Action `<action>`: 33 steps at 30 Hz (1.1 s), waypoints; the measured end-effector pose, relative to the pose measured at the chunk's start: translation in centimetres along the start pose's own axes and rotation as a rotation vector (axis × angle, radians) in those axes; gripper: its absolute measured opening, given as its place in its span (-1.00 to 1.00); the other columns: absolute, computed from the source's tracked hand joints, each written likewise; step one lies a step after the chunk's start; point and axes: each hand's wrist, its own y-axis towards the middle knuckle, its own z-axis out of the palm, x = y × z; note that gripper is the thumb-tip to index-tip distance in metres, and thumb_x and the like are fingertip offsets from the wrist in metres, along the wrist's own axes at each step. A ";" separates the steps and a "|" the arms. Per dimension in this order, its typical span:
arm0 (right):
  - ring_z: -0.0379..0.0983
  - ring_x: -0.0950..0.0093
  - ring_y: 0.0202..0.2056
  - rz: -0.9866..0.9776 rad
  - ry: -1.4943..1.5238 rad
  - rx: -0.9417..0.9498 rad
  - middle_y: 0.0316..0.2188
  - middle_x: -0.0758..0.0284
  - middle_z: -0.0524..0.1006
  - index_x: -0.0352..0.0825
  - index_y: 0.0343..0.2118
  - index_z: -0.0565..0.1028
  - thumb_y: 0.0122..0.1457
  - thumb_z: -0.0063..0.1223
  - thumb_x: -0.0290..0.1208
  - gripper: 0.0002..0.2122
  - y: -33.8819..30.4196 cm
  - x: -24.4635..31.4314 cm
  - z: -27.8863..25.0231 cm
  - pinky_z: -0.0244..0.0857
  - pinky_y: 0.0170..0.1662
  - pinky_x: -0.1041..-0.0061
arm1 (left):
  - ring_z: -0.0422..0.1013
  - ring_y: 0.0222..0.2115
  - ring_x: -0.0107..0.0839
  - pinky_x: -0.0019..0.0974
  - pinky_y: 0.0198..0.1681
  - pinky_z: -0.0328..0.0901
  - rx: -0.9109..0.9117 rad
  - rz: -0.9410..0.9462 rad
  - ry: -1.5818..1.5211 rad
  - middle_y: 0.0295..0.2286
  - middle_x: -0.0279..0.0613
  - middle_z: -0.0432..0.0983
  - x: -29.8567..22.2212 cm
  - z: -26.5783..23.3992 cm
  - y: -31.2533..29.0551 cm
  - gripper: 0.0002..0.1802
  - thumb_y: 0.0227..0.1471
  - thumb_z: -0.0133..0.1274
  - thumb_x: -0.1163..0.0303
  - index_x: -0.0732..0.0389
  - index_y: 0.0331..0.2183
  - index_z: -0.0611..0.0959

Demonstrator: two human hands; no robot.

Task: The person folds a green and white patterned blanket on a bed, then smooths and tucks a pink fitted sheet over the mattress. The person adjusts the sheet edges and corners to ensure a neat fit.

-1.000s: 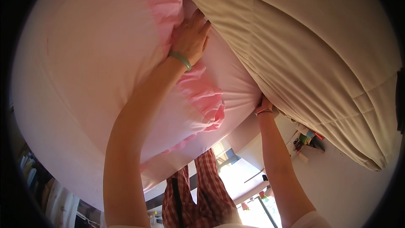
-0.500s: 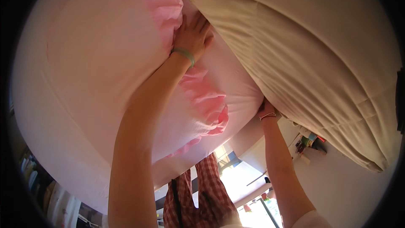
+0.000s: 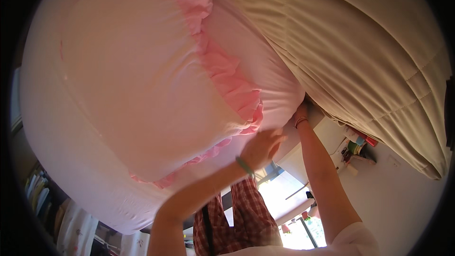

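Note:
A pillow in a pale pillowcase with a pink ruffled edge [image 3: 227, 76] lies on a bed covered by a pale pink fitted sheet [image 3: 258, 42]. My left hand [image 3: 263, 149], with a green bangle at its wrist, is just off the bed's near edge, below the pillow's ruffled corner. Its fingers look stretched out and slightly blurred, with nothing in them. At the bed's corner my right hand [image 3: 301, 112] reaches in where the sheet meets a beige quilt [image 3: 350, 33]. The fingers of that hand are hidden there.
My legs in red checked trousers [image 3: 253, 218] stand close to the bed. Scissors [image 3: 344, 151] and other small items sit below the quilt on the right. Books [image 3: 35, 192] stand at the lower left, beside a white cloth [image 3: 76, 227] with small prints.
My left hand has come off the sheet beside the pillow and moved toward me to the bed's near edge. My right hand stays at the corner, its fingers still hidden.

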 end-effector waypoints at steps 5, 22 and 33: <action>0.34 0.32 0.03 0.002 0.120 -0.030 0.03 0.23 0.42 -0.35 0.09 0.32 0.28 -0.20 -0.34 -0.64 1.0 2.8 1.2 0.31 0.04 0.37 | 0.44 -0.14 -0.34 -0.19 -0.06 0.35 0.021 -1.217 -0.903 -0.05 -0.28 0.44 4.5 9.7 -14.8 -0.60 0.18 -0.04 0.21 0.06 0.04 0.41; 0.41 0.40 -0.04 0.306 0.862 0.224 -0.04 0.32 0.48 -0.26 0.04 0.39 0.24 -0.13 -0.38 -0.69 1.1 10.4 -0.1 0.36 0.00 0.36 | 0.39 -0.09 -0.33 -0.16 -0.17 0.41 -0.836 -1.161 -1.485 -0.07 -0.30 0.41 9.1 11.7 -21.9 -0.68 0.18 -0.02 0.24 0.01 -0.02 0.42; 0.38 0.40 -0.03 0.355 0.961 -0.100 -0.04 0.42 0.45 -0.22 0.05 0.36 0.28 -0.17 -0.20 -0.66 -7.0 11.2 -2.6 0.37 0.00 0.30 | 0.37 -0.11 -0.39 -0.27 -0.10 0.29 -0.898 -1.205 -1.571 -0.08 -0.27 0.42 3.9 6.3 -26.1 -0.53 0.14 0.03 0.05 0.06 0.01 0.44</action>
